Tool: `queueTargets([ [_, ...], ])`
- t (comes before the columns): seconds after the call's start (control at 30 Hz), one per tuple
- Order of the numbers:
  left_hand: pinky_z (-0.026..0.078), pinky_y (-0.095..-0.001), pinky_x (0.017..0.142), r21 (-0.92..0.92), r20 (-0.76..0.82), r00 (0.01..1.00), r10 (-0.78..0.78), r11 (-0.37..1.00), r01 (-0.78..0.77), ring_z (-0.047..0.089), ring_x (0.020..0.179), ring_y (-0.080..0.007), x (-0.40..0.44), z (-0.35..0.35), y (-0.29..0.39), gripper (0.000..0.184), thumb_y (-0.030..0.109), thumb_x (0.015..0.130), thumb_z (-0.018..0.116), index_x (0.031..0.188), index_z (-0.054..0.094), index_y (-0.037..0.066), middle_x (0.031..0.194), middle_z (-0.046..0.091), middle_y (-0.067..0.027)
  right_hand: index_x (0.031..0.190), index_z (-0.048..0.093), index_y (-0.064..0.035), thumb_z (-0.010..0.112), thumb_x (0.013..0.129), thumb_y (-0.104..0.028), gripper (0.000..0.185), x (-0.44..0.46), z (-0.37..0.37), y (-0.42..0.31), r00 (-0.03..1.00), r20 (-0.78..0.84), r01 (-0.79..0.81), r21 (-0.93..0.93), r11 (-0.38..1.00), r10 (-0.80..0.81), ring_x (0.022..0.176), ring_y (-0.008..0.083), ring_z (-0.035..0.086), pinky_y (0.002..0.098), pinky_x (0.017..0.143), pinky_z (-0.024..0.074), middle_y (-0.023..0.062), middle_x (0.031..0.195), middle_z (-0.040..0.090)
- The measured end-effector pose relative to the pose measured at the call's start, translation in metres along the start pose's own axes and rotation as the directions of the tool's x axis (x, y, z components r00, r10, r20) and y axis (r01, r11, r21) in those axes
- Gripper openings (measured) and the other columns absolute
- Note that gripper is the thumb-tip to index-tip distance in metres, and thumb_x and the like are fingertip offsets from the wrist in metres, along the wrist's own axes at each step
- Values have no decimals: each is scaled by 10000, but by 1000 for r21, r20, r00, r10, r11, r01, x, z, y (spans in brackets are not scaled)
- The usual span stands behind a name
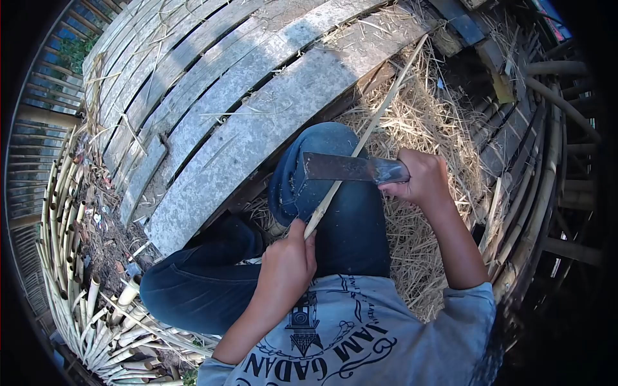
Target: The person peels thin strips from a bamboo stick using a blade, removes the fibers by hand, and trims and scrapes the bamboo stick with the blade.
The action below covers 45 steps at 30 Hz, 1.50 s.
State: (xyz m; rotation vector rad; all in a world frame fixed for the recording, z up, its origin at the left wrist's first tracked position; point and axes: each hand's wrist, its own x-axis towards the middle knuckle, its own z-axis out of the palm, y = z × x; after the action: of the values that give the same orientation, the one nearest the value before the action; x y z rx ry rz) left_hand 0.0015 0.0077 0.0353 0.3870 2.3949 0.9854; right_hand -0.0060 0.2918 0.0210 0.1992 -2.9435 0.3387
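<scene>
A long, thin bamboo strip [375, 122] runs slantwise across my raised knee [351, 212]. Its near end is gripped in my left hand [288, 260], closed with the thumb along the strip. My right hand [418, 177] is wrapped round the handle of a broad-bladed knife [338, 167]. The blade points left and lies across the strip just above the knee, its dark flat side facing up. Whether the edge touches the strip, I cannot tell. The knife handle is mostly hidden in my fingers.
Weathered wooden planks [283, 106] with gaps form a platform ahead and to the left. Pale bamboo shavings [425, 122] are heaped on the right. Cut bamboo poles [122, 302] are stacked at the lower left, and more poles [544, 186] line the right side.
</scene>
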Motion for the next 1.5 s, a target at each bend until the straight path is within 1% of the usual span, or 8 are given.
queueTargets([
  [0.37,473,-523,508,44,-38,999,17,999,-15,595,562,-436,-4,1,-1,140,131,926,518,871,465,14,596,571,-236,612,481,-105,608,663,-781,690,4,-13,22,998,-46,37,-112,993,-42,449,201,569,331,426,453,32,513,525],
  [0.6,473,-529,521,21,-38,999,18,1000,-17,593,570,-444,-8,5,-8,135,119,920,520,870,462,8,592,567,-244,631,489,-98,654,670,-731,656,3,-22,25,993,-63,85,-194,977,-98,468,203,583,338,444,459,46,538,545],
  [0.77,472,-531,526,-29,-21,1000,-22,999,21,592,574,-448,-4,7,-8,140,121,923,515,877,459,1,596,568,-251,715,556,-74,733,669,-610,567,-7,-25,-10,992,93,-85,39,996,81,503,221,604,347,458,470,62,596,580],
  [1.03,472,-522,517,-5,-18,1000,-18,1000,18,591,567,-445,-1,6,-6,129,101,914,524,870,452,3,594,568,-243,803,565,-50,736,711,-546,533,3,-18,-36,956,292,-24,91,996,-4,588,291,646,398,526,508,114,644,603],
  [1.07,473,-518,515,24,-24,1000,-15,1000,16,591,565,-442,-4,5,-7,127,96,907,530,867,452,5,592,566,-241,763,552,-54,708,716,-594,564,6,-13,-24,988,145,-72,114,991,55,552,280,634,385,494,502,108,624,596],
  [1.2,476,-511,519,-3,-9,1000,-12,1000,12,593,566,-437,-10,9,-12,127,87,891,544,864,449,7,594,566,-237,667,498,-78,649,671,-720,660,9,1,6,990,98,98,20,995,-100,497,237,595,351,446,477,70,545,530],
  [1.3,477,-508,529,25,-5,1000,-7,1000,7,593,566,-433,-13,7,-12,135,94,892,544,863,448,2,588,564,-233,644,476,-88,647,639,-750,684,13,3,13,987,5,162,-28,986,-162,480,226,576,348,432,463,57,533,505],
  [1.5,472,-509,521,50,-13,1000,21,999,-20,594,558,-426,-13,5,-14,149,111,900,536,857,447,-1,572,555,-229,624,462,-100,642,610,-771,695,21,1,20,973,-17,229,-86,970,-231,461,204,550,342,419,445,41,526,484],
])
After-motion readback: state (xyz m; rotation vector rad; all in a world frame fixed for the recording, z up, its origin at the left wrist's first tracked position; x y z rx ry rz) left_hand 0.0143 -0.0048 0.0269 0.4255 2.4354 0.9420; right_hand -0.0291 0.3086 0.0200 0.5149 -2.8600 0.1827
